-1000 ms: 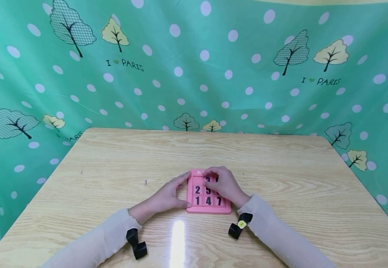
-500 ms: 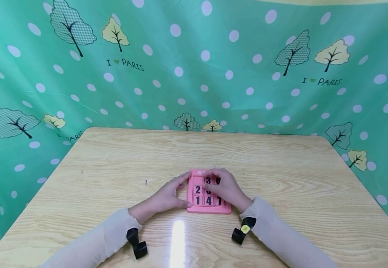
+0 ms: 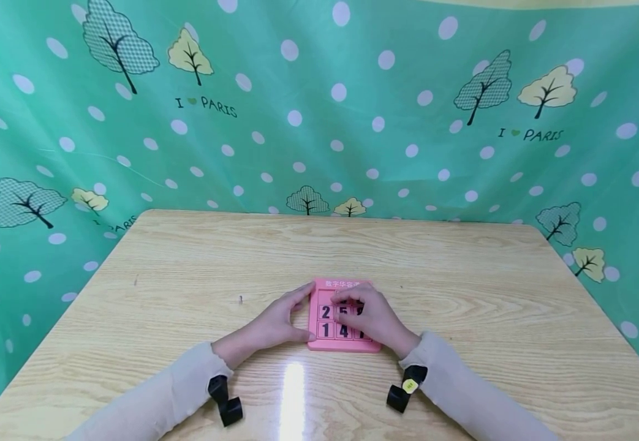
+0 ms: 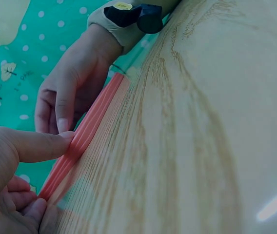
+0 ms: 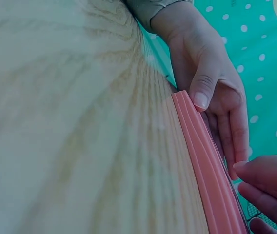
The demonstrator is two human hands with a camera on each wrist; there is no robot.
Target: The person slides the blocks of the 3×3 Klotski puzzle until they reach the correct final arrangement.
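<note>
A pink number sliding puzzle [image 3: 344,346] lies flat on the wooden table. Its tiles include a 2 [image 3: 326,312], a 1 [image 3: 326,331] and a 4 [image 3: 344,331]; the top-left slot [image 3: 326,297] holds no tile. My left hand [image 3: 277,318] grips the puzzle's left side, thumb at the near corner and index finger at the far one. Above the right part of the tiles, my right hand [image 3: 377,315] is bent with thumb and index fingertips apart, close over the middle column. It covers much of the top row and right column. Both wrist views show the pink edge [image 4: 85,131] side-on.
The wooden table [image 3: 462,275] stretches around the puzzle, with a bright light reflection [image 3: 293,398] near the front. A green dotted curtain [image 3: 319,122] hangs behind it. Each wrist carries a black camera [image 3: 231,410].
My right hand has drawn slightly back toward me and to the right, uncovering the lettering on the puzzle's top edge. The left hand and the puzzle stay put.
</note>
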